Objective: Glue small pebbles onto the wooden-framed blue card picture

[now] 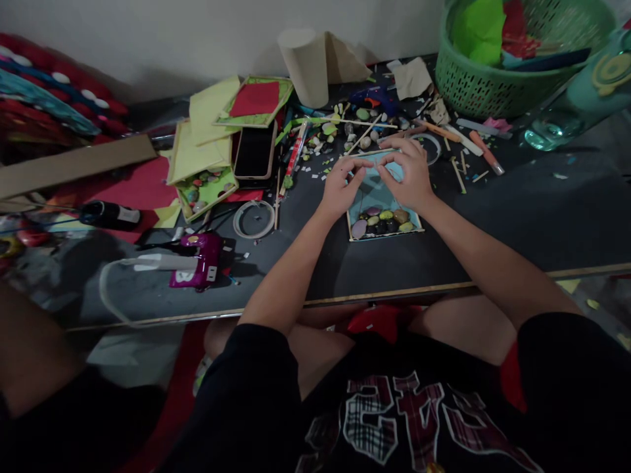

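Note:
A light-blue panel (374,194) with a thin wooden-stick border lies on the dark table. Along its near edge sits a row of rounded stones (380,226), some dark, some yellow-green, mauve or brown. My left hand (344,186) is over the panel's left side, thumb and fingers pinched together. From the right, my right hand (408,172) meets it with a similar pinch near the panel's far edge. The fingertips almost touch; whatever small thing is between them is too tiny to make out.
Loose pebbles (365,141), sticks and paper scraps litter the table's back. A green basket (478,92) and a clear bottle (566,112) are back right. Left are a phone (255,151), a tape roll (253,219) and a purple power adapter (197,261). Another person's arm (34,355) shows lower left.

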`<action>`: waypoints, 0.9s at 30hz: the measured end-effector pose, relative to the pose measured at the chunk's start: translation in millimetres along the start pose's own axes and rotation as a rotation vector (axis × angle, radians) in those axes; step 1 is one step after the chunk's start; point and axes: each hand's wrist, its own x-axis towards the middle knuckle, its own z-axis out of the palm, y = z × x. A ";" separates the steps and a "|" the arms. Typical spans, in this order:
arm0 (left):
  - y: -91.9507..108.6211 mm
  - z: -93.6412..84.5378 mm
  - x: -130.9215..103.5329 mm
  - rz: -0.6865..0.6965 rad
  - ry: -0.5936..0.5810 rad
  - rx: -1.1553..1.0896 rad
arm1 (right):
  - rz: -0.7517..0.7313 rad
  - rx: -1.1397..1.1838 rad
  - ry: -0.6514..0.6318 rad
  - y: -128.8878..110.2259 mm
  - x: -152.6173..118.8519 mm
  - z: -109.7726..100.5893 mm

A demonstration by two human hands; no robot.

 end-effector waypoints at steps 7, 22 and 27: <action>-36.0 -35.9 18.2 -0.296 0.371 0.470 | 0.059 0.037 0.074 22.5 3.4 5.6; -78.7 -42.1 18.4 -0.278 0.452 0.590 | 0.147 0.032 0.061 32.5 5.2 11.9; -15.8 -48.8 11.3 -0.189 0.209 0.428 | 0.155 0.017 0.055 35.3 5.3 12.8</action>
